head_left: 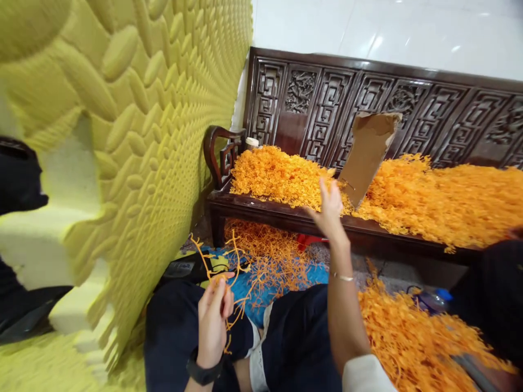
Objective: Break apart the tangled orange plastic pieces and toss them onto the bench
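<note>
My left hand (213, 318) is low over my lap, its fingers closed on a branching orange plastic sprig (229, 272) that sticks up and out to both sides. My right hand (330, 207) is stretched forward to the front edge of the dark carved wooden bench (286, 215), with its fingers extended and apart and nothing visibly held. It reaches the heap of small orange plastic pieces (278, 174) piled on the seat. A thin bracelet circles my right wrist, and a black watch sits on my left.
A yellow egg-crate foam sheet (134, 109) stands close on the left. A torn piece of cardboard (368, 152) leans among the orange heap. More orange sprigs (408, 332) lie on the floor at right and under the bench, over blue cloth (253, 294). A plastic bottle (433, 298) lies on the floor.
</note>
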{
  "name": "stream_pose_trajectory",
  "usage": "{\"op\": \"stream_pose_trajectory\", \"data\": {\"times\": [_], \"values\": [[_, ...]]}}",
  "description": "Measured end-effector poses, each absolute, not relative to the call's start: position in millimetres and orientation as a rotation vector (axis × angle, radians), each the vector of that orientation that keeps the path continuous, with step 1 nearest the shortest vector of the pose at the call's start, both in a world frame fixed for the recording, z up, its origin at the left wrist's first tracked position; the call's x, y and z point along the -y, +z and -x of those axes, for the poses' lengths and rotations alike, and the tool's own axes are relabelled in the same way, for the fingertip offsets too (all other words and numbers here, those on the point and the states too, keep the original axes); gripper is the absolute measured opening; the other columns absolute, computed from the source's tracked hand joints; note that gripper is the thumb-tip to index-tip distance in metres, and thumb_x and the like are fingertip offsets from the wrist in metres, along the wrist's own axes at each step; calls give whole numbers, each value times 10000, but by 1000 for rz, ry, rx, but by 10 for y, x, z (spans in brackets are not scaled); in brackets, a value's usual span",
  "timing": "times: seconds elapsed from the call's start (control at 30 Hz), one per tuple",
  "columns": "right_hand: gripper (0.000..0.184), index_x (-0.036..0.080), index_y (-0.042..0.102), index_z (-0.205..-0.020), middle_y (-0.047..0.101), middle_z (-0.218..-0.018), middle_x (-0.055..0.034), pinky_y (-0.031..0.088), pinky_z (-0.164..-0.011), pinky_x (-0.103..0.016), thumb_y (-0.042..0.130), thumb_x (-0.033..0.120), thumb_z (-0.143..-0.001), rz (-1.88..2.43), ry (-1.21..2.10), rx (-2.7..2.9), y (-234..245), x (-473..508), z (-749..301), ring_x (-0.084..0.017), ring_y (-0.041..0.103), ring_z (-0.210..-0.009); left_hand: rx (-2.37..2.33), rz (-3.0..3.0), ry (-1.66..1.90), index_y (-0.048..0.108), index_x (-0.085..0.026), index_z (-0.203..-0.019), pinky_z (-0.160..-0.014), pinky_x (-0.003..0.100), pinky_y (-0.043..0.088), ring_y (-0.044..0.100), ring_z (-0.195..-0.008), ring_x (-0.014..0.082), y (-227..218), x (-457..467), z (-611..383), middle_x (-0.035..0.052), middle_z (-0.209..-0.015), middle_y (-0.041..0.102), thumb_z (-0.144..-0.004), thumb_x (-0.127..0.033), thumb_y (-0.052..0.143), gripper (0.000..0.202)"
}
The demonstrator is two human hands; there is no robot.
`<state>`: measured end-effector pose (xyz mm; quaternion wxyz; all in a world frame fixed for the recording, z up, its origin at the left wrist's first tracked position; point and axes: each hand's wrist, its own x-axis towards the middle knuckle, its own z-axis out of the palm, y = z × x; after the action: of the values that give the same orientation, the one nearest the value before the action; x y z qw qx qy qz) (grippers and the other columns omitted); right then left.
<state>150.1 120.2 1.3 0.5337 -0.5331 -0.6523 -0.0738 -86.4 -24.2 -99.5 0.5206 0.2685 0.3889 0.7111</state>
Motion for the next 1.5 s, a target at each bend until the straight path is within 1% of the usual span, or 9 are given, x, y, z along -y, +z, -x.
{"op": "stream_pose_trajectory", "data": {"times": [0.07,0.17,0.27,0.43,0.6,0.8,1.07,1.3,1.5], "values": [[369,243,588,-1117,503,-1290,-89,280,-1040,-495,640,386,-781,1154,18,1603,-150,-1079,-1198,-274,395,-1240,-925,-678,1714,636,-131,-916,-404,156,210,242,-395,42,-958,182,817,-100,-428,311,-779,-454,632,351],[270,213,650,-941,657,-987,-79,441,-894,-387,441,379,-905,921,687,1644,-492,-728,-725,-201,593,-967,-935,-721,1732,629,-137,-928,-408,158,204,247,-399,42,-964,116,788,-99,-440,318,-795,-451,617,341],[242,189,649,-911,672,-860,-66,480,-787,-336,508,381,-872,875,957,1522,-723,-388,-426,-186,623,-819,-974,-772,1733,633,-142,-926,-412,161,214,261,-401,43,-969,88,801,-94,-452,334,-795,-471,607,355],[94,230,666,-886,624,-900,-45,434,-815,-317,625,227,-801,861,530,1398,-618,-80,-423,-187,569,-891,-1033,-904,1583,655,-125,-894,-403,177,227,273,-393,52,-886,139,826,-81,-441,351,-795,-562,546,461],[257,241,671,-1020,634,-947,-57,434,-795,-326,674,237,-764,827,764,1749,-569,-18,-439,-201,567,-901,-1055,-995,1458,640,-124,-728,-404,191,211,263,-386,60,-877,181,786,-78,-408,326,-790,-629,485,531],[121,254,716,-867,682,-818,-35,419,-786,-347,603,275,-828,943,707,1615,-750,6,-381,-185,586,-793,-1081,-1066,1387,395,-175,-427,-418,217,218,278,-384,71,-959,195,777,-47,-389,330,-820,-632,420,604],[88,225,694,-819,621,-856,-43,441,-746,-305,681,281,-752,943,841,1515,-795,73,-369,-175,566,-827,-1158,-1202,1369,402,-194,-426,-467,243,276,348,-413,106,-957,193,760,-31,-408,368,-810,-646,409,593],[80,199,624,-768,624,-790,-11,444,-702,-264,669,261,-746,942,935,973,-949,46,-438,-146,573,-751,-1219,-1455,1306,635,-173,-559,-523,253,310,403,-440,125,-987,265,726,-6,-454,477,-858,-455,478,440],[99,182,602,-714,559,-658,9,390,-554,-236,670,252,-733,1040,520,826,-761,0,-832,-111,487,-579,-1118,-1389,1148,584,-163,-468,-506,256,280,378,-435,112,-1135,554,583,-6,-428,432,-859,-515,447,544]]}}
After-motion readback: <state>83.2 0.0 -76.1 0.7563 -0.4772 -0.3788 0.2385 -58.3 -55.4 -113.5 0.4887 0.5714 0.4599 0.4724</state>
